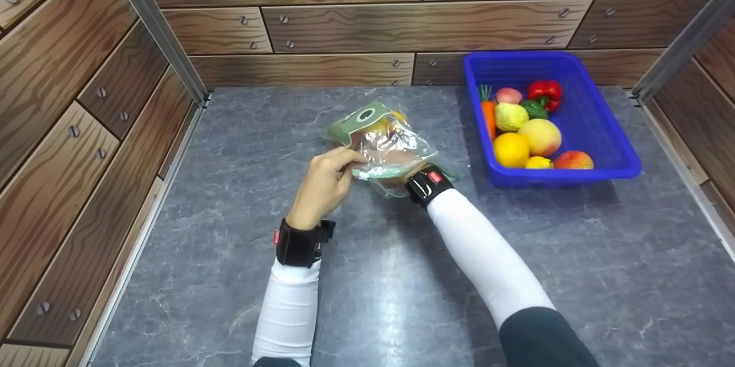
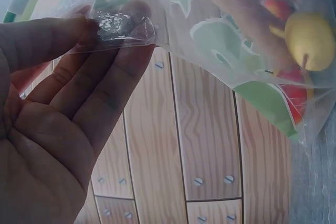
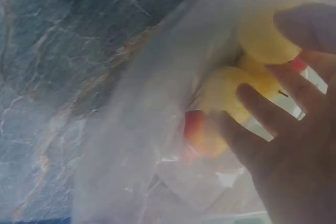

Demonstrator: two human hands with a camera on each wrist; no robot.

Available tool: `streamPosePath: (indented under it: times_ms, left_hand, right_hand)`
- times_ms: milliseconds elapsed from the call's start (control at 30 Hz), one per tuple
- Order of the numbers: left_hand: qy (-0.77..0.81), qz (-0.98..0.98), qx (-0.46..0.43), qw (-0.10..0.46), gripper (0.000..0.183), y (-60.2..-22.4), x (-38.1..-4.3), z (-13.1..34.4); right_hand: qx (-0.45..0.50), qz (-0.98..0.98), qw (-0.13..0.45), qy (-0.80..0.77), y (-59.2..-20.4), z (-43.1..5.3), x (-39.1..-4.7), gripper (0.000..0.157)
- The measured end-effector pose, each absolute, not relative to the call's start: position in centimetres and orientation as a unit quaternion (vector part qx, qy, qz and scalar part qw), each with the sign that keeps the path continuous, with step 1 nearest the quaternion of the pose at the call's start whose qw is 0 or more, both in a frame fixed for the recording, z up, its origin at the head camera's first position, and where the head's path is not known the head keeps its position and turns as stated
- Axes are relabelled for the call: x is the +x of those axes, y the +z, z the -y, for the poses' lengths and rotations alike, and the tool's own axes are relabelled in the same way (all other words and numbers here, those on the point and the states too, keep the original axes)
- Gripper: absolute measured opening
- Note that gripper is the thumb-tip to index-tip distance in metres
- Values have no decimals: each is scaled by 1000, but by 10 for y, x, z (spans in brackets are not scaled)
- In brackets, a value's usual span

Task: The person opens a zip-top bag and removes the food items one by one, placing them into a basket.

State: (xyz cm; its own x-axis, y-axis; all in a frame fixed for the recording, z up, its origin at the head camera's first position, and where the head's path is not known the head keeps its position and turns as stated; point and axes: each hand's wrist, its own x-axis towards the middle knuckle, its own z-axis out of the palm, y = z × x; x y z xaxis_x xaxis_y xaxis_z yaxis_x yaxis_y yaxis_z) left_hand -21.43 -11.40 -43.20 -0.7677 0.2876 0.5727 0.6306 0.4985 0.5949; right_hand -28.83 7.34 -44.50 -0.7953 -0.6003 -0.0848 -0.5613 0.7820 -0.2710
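A clear zip bag (image 1: 409, 143) with a green printed panel lies on the grey table, mouth toward me. My left hand (image 1: 322, 186) pinches the left end of its opening between thumb and fingers; the left wrist view shows the crumpled film in that pinch. Through the mouth, my right hand (image 3: 299, 135) reaches inside with fingers spread and fairly straight, fingertips at the fruit. Several pieces show in the bag, among them a round yellow fruit (image 3: 268, 38) and a red-and-yellow fruit (image 3: 205, 136). The left wrist view shows a stemmed yellow fruit (image 2: 310, 40).
To the right stands a blue basket (image 1: 565, 174) holding a carrot (image 1: 488, 117), a red bell pepper (image 1: 544, 93), an orange (image 1: 511, 150), a peach (image 1: 541, 137) and other produce. Wood-patterned panels (image 1: 344, 28) wall in the table at the back and sides.
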Motion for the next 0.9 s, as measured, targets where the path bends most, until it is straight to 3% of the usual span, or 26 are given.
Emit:
streamPosePath:
  times_ms: [167, 267, 367, 467, 700, 833, 900]
  left_hand:
    - [-418, 844, -271, 198, 30, -431, -214, 113]
    - [-419, 845, -269, 198, 30, -431, -213, 114]
    - [-417, 845, -268, 199, 29, -431, -214, 114]
    - [-417, 845, -267, 202, 29, -431, -214, 114]
    - [-420, 841, -267, 213, 34, -433, -216, 116]
    - [-424, 839, -263, 215, 35, -433, -216, 118]
    - [-427, 838, -263, 217, 35, -433, -217, 118]
  right_hand:
    - [-286, -941, 100, -151, -448, -81, -289, 53]
    - [-275, -937, 118, -179, -450, -87, -289, 44]
    - [-267, -930, 146, -205, -451, -93, -291, 25]
    - [-288, -928, 147, -185, -451, -95, -295, 22]
    - [-326, -940, 83, -57, -431, -102, -284, 25]
    - [-368, -926, 9, -83, -424, -115, -268, 19]
    - [-378, -918, -27, -115, -422, -124, -259, 24]
